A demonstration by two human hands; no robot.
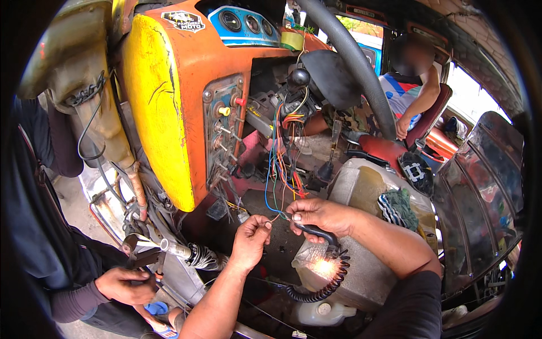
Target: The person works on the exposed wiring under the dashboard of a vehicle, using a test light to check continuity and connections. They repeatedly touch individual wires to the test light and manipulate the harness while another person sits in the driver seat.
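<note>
My left hand point(251, 240) pinches the end of a thin reddish wire point(275, 218) between thumb and fingertips. Close to it, my right hand point(319, 217) is closed around a black handle-like piece point(313, 230) that runs into a coiled black cord point(340, 277). Thin wires meet at my right fingertips; which of them it grips I cannot tell. A bundle of loose blue, green, orange and red wires point(272, 164) hangs from below the steering column down to both hands. Beside the coiled cord a bright glow point(324, 266) shows; its source is washed out.
An orange and yellow dashboard with a switch panel point(224, 127) rises at left. The steering wheel point(361, 62) arches overhead. A person point(415, 85) sits far right, and another person's hand point(127, 285) is at lower left. A worn seat cushion point(367, 254) and a white jug point(324, 309) lie nearby.
</note>
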